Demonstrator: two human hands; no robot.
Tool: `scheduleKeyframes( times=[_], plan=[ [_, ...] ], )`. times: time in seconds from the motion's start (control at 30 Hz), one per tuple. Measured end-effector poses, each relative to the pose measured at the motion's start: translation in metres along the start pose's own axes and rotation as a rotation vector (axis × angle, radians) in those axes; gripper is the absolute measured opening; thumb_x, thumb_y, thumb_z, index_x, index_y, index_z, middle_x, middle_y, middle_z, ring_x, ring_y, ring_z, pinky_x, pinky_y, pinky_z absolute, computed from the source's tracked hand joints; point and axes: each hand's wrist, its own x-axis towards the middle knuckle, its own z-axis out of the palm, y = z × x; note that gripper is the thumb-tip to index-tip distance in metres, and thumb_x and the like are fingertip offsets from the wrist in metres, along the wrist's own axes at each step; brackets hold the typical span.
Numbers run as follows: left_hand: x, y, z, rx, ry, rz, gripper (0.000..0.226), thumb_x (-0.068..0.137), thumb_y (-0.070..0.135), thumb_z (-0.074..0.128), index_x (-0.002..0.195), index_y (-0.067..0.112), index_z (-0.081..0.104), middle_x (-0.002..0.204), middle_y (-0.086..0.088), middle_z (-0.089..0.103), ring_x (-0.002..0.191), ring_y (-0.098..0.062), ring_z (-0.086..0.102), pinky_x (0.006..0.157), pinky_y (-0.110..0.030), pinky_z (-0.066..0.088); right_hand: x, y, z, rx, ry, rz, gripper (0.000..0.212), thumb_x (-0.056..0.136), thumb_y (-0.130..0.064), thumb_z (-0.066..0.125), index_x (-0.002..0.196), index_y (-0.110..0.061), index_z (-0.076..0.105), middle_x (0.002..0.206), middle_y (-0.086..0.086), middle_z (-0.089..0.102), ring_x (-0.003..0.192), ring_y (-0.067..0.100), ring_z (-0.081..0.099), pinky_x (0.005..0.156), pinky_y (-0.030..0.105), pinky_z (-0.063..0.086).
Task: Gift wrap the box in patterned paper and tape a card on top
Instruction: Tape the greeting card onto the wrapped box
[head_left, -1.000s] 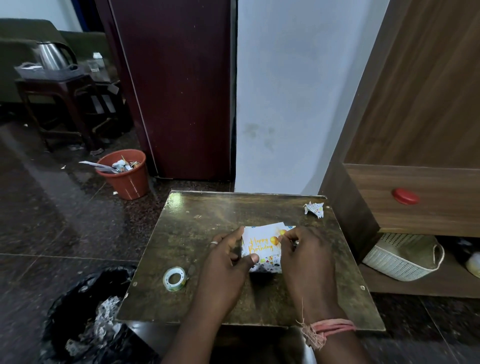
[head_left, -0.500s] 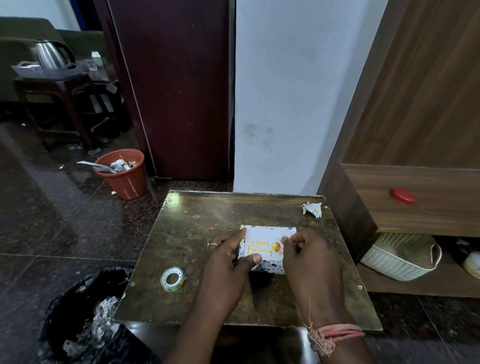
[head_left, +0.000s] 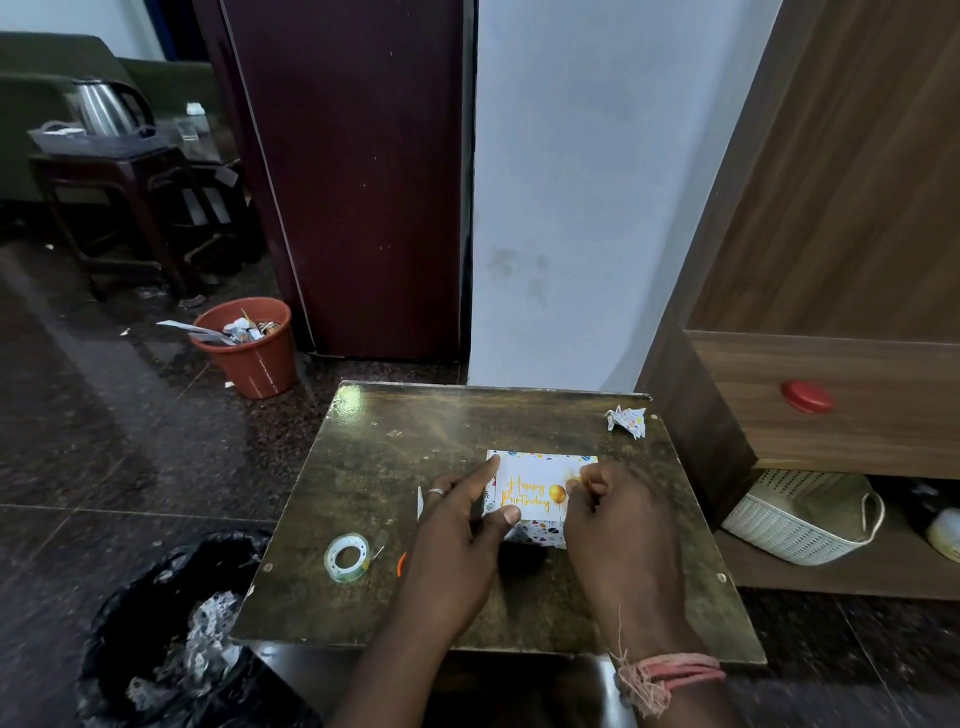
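Your left hand (head_left: 462, 525) pinches the card's (head_left: 535, 491) left edge between forefinger and thumb, your right hand (head_left: 613, 512) grips its right edge, so the card lies long-axis across between them atop the wrapped box (head_left: 540, 535), tape roll (head_left: 347, 557) nearest your left.
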Motion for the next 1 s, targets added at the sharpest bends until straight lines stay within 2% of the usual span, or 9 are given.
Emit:
scheduleKeyframes(
  times=[0.1, 0.27, 0.43, 0.57, 0.77, 0.87, 1.0],
  plan=[
    [0.000, -0.001, 0.001, -0.022, 0.006, -0.003, 0.054, 0.093, 0.029, 0.074, 0.142, 0.043, 0.057, 0.138, 0.015, 0.057, 0.102, -0.006, 0.062, 0.092, -0.017, 0.047, -0.003, 0.000, 0.002, -0.043, 0.002, -0.005, 0.024, 0.091, -0.027, 0.063, 0.112, -0.019, 0.070, 0.108, 0.005, 0.065, 0.103, 0.030, 0.062, 0.086, 0.040, 0.053],
    [0.000, 0.001, 0.002, -0.001, 0.035, 0.009, 0.053, 0.091, 0.028, 0.077, 0.139, 0.041, 0.060, 0.133, 0.016, 0.059, 0.097, -0.004, 0.061, 0.078, -0.004, 0.042, -0.004, -0.001, 0.003, -0.102, -0.019, 0.014, 0.027, 0.092, -0.026, 0.063, 0.117, -0.016, 0.069, 0.118, 0.010, 0.058, 0.113, 0.033, 0.054, 0.092, 0.039, 0.047],
    [0.000, 0.004, 0.002, 0.075, 0.086, 0.034, 0.048, 0.091, 0.028, 0.077, 0.136, 0.036, 0.064, 0.129, 0.014, 0.061, 0.107, -0.006, 0.061, 0.082, 0.000, 0.038, -0.001, 0.001, 0.003, -0.061, -0.047, 0.008, 0.026, 0.091, -0.026, 0.066, 0.115, -0.015, 0.069, 0.113, 0.010, 0.060, 0.108, 0.034, 0.057, 0.091, 0.039, 0.049],
    [0.000, 0.004, 0.003, 0.115, 0.111, 0.067, 0.047, 0.091, 0.031, 0.077, 0.135, 0.037, 0.064, 0.130, 0.014, 0.062, 0.106, -0.008, 0.062, 0.089, -0.019, 0.046, 0.001, 0.001, 0.001, -0.044, -0.055, 0.003, 0.024, 0.091, -0.025, 0.066, 0.113, -0.017, 0.068, 0.110, 0.009, 0.060, 0.105, 0.033, 0.057, 0.089, 0.039, 0.049],
    [0.001, 0.002, 0.004, 0.095, 0.125, 0.059, 0.045, 0.090, 0.034, 0.077, 0.133, 0.039, 0.065, 0.131, 0.016, 0.062, 0.114, -0.004, 0.060, 0.099, -0.031, 0.051, 0.002, 0.003, -0.001, -0.022, -0.060, 0.008, 0.020, 0.091, -0.021, 0.069, 0.111, -0.019, 0.070, 0.110, 0.006, 0.058, 0.105, 0.032, 0.058, 0.089, 0.038, 0.049],
    [0.000, 0.001, 0.004, 0.087, 0.130, 0.060, 0.045, 0.090, 0.034, 0.077, 0.132, 0.039, 0.066, 0.129, 0.016, 0.063, 0.112, -0.002, 0.060, 0.097, -0.030, 0.051, 0.003, 0.003, -0.003, 0.017, -0.079, 0.040, 0.011, 0.089, -0.022, 0.072, 0.100, -0.021, 0.070, 0.110, 0.003, 0.058, 0.105, 0.028, 0.059, 0.088, 0.035, 0.048],
    [0.000, 0.001, 0.004, 0.111, 0.149, 0.087, 0.044, 0.089, 0.034, 0.079, 0.131, 0.035, 0.068, 0.122, 0.016, 0.065, 0.104, 0.007, 0.058, 0.092, -0.022, 0.049, 0.008, 0.006, -0.008, 0.058, -0.127, 0.096, 0.009, 0.088, -0.022, 0.076, 0.089, -0.023, 0.067, 0.107, -0.004, 0.060, 0.100, 0.018, 0.059, 0.075, 0.025, 0.035]
  ],
)
